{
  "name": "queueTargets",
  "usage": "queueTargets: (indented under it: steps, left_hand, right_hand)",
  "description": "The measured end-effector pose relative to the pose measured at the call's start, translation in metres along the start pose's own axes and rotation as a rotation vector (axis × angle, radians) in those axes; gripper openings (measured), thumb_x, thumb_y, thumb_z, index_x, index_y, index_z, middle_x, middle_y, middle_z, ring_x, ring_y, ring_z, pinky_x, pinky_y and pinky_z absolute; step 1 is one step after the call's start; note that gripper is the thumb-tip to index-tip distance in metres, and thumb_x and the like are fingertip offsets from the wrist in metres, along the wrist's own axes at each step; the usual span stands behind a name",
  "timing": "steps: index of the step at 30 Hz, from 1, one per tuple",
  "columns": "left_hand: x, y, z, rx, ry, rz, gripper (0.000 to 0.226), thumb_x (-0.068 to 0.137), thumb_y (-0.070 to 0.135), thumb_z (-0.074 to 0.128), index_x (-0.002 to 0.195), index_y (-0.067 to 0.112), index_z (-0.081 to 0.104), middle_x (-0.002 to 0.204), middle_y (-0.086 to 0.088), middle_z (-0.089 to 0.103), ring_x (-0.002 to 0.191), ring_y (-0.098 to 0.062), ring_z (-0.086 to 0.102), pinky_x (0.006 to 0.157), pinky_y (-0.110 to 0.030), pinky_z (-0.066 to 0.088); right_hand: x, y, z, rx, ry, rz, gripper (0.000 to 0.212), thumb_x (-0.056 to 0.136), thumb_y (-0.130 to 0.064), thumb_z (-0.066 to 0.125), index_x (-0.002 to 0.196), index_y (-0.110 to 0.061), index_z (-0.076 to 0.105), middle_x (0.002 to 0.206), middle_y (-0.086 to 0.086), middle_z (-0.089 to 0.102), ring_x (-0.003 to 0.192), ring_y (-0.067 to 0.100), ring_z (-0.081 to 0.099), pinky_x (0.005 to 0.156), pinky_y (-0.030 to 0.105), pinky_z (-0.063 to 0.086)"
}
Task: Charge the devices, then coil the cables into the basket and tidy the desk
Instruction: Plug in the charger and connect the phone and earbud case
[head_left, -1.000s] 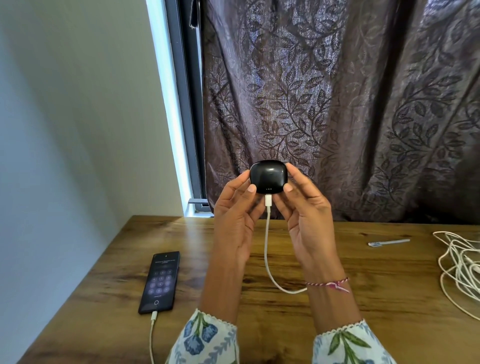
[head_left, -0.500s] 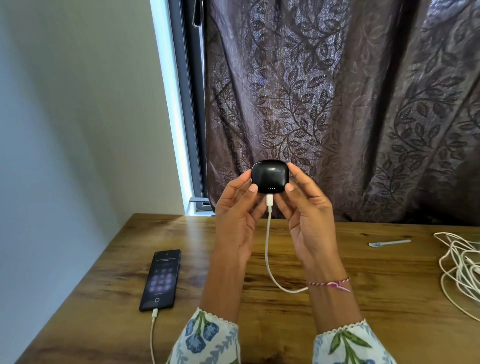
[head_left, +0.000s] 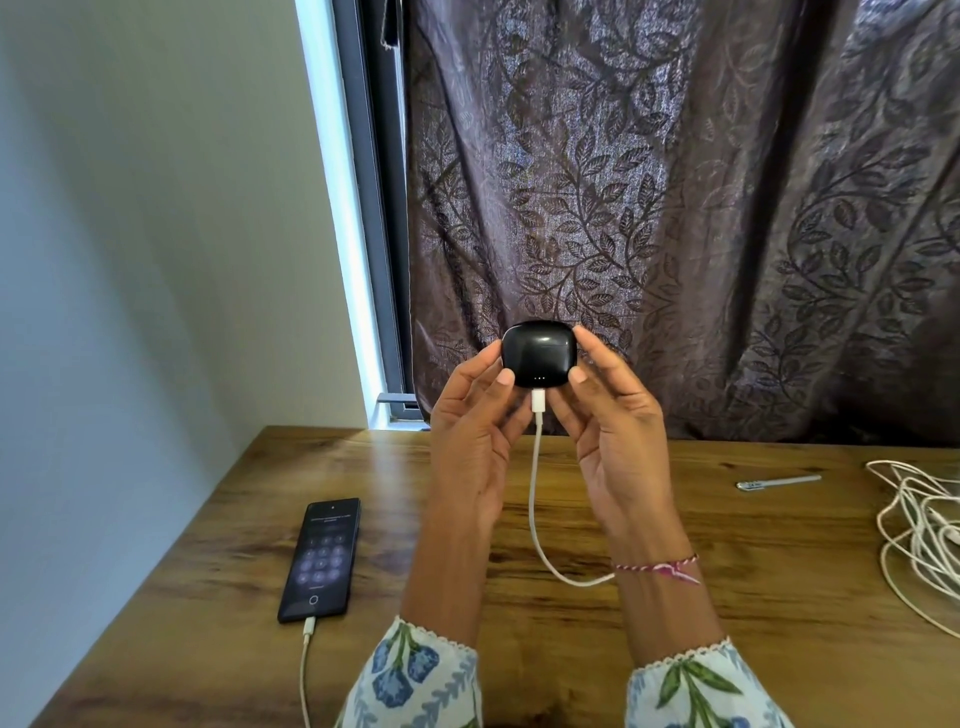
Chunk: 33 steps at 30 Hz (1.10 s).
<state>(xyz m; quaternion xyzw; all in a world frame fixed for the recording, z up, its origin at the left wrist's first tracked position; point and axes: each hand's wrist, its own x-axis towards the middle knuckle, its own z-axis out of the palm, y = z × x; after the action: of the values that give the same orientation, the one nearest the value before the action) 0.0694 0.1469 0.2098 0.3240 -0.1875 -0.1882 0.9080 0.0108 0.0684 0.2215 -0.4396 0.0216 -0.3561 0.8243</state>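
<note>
A glossy black earbuds case (head_left: 539, 353) is held up above the wooden desk (head_left: 753, 561), pinched between my left hand (head_left: 475, 431) and my right hand (head_left: 610, 426). Small lights glow on its front. A white charging cable (head_left: 535, 493) is plugged into its underside and hangs down, curving behind my right wrist. On the desk at the left lies a black phone (head_left: 321, 558) with a lit keypad screen, and a second white cable (head_left: 306, 665) is plugged into its near end.
A loose tangle of white cables (head_left: 922, 535) lies at the desk's right edge. A small white pen-like item (head_left: 776, 482) rests at the back right. A dark patterned curtain (head_left: 675, 208) hangs behind the desk, and a white wall stands to the left.
</note>
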Motion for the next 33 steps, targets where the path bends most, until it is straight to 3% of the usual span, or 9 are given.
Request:
queueTargets:
  steps: [26, 33]
  left_hand:
    - [0.0061, -0.002, -0.006, 0.005, 0.001, -0.001, 0.028, 0.07, 0.008, 0.061, 0.095, 0.016, 0.067, 0.095, -0.001, 0.071, 0.081, -0.011, 0.068, 0.071, -0.021, 0.056]
    - [0.0069, -0.0037, -0.009, -0.016, 0.002, -0.004, 0.028, 0.07, 0.009, 0.062, 0.096, 0.016, 0.068, 0.102, -0.006, 0.068, 0.082, -0.011, 0.068, 0.071, -0.021, 0.057]
  right_hand:
    - [0.0042, 0.0043, -0.0008, -0.008, -0.003, 0.017, 0.031, 0.088, 0.005, 0.048, 0.106, -0.016, 0.064, 0.093, -0.004, 0.073, 0.09, 0.008, 0.066, 0.075, 0.017, 0.055]
    - [0.0057, 0.0072, -0.0023, -0.01, -0.009, 0.021, 0.031, 0.089, 0.005, 0.048, 0.105, -0.017, 0.064, 0.092, -0.005, 0.073, 0.089, 0.007, 0.066, 0.075, 0.017, 0.055]
